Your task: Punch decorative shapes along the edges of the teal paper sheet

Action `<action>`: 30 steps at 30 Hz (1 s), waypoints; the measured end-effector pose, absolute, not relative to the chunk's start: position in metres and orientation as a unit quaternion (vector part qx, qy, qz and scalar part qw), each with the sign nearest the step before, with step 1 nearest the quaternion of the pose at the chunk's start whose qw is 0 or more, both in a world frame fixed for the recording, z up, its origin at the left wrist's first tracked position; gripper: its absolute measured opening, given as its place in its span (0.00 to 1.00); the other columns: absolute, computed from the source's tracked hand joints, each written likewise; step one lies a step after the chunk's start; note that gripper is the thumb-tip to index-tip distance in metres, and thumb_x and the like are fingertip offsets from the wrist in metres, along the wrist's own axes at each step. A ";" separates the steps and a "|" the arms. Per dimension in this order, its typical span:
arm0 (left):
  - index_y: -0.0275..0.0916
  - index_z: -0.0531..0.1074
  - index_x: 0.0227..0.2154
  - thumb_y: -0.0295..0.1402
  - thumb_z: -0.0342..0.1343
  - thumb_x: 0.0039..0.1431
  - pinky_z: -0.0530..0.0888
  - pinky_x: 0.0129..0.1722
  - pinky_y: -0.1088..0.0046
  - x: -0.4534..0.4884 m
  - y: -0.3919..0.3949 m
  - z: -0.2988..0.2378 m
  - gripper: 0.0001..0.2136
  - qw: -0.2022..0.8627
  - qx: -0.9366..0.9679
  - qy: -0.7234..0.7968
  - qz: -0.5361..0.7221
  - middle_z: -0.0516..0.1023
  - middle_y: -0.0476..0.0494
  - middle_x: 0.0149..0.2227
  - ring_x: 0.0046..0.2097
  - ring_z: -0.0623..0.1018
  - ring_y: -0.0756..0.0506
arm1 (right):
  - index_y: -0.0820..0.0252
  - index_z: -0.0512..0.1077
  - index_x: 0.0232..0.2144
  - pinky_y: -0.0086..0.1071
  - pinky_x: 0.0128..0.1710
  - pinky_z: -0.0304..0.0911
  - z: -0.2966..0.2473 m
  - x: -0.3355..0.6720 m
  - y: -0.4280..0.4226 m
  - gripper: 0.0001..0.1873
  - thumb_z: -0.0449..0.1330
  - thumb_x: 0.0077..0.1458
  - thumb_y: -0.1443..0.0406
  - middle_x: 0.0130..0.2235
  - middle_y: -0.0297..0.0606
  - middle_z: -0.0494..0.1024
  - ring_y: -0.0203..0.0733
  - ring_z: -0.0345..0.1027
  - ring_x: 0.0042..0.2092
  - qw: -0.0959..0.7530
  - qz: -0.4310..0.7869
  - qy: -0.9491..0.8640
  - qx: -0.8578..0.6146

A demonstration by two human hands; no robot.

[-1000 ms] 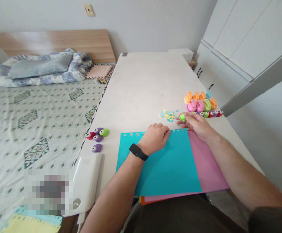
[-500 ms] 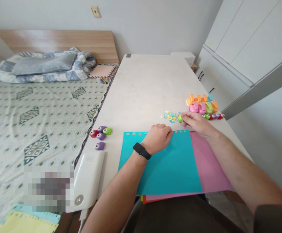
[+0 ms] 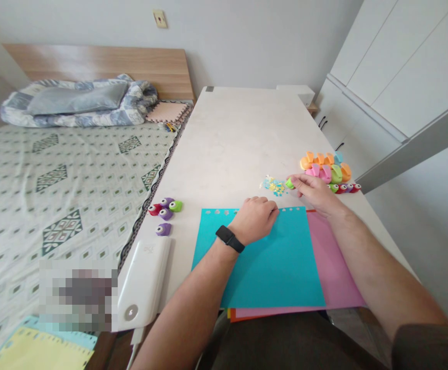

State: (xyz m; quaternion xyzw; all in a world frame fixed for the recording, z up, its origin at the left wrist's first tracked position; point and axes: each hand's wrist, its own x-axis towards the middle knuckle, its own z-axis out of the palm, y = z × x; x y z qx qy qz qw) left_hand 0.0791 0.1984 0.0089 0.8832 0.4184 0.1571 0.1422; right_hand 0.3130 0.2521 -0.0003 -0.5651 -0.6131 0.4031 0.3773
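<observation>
My right hand (image 3: 313,192) pinches a small green craft punch (image 3: 290,183) between thumb and fingers, just right of a heap of tiny yellow and blue paper cutouts (image 3: 274,186). A blue sheet of paper (image 3: 273,272) has a row of punched shapes along its top edge. My left hand (image 3: 255,220) rests on that sheet near the top edge, fingers curled under and closed; whatever is beneath them is hidden. Under the blue sheet, a pink sheet (image 3: 339,270) sticks out to the right.
Larger punches (image 3: 326,173) in orange, pink and green stand at the right, with small punches (image 3: 349,188) before them. Several more small punches (image 3: 165,213) and a white power bank (image 3: 144,282) are at the left. A bed (image 3: 23,190) adjoins the table (image 3: 243,128).
The whole view has shifted slightly to the right. My right hand still holds the green punch beside the cutouts, and my left hand stays on the blue sheet.
</observation>
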 end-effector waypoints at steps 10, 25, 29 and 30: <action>0.38 0.78 0.41 0.37 0.46 0.74 0.73 0.48 0.61 0.078 0.200 0.012 0.16 0.148 0.877 0.429 0.160 0.81 0.38 0.39 0.43 0.80 0.41 | 0.54 0.79 0.50 0.32 0.32 0.62 0.020 0.346 0.227 0.24 0.72 0.54 0.51 0.40 0.38 0.78 0.40 0.67 0.36 0.387 0.498 -0.591 -0.503; 0.39 0.78 0.39 0.36 0.47 0.73 0.73 0.47 0.63 0.077 0.202 0.007 0.15 0.147 0.873 0.434 0.168 0.80 0.39 0.38 0.43 0.80 0.41 | 0.53 0.78 0.51 0.39 0.47 0.72 0.014 0.345 0.210 0.26 0.73 0.52 0.53 0.43 0.38 0.80 0.44 0.74 0.44 0.349 0.539 -0.579 -0.502; 0.39 0.78 0.39 0.36 0.47 0.73 0.73 0.47 0.63 0.077 0.201 0.009 0.15 0.144 0.873 0.434 0.168 0.80 0.39 0.38 0.42 0.80 0.42 | 0.53 0.78 0.52 0.40 0.48 0.73 0.011 0.347 0.209 0.26 0.73 0.53 0.53 0.45 0.39 0.80 0.45 0.74 0.45 0.359 0.520 -0.593 -0.499; 0.39 0.78 0.39 0.36 0.47 0.73 0.73 0.47 0.63 0.077 0.201 0.009 0.15 0.144 0.873 0.434 0.168 0.80 0.39 0.38 0.42 0.80 0.42 | 0.52 0.78 0.52 0.40 0.48 0.73 0.010 0.348 0.209 0.26 0.73 0.53 0.52 0.45 0.39 0.80 0.46 0.74 0.46 0.361 0.516 -0.596 -0.499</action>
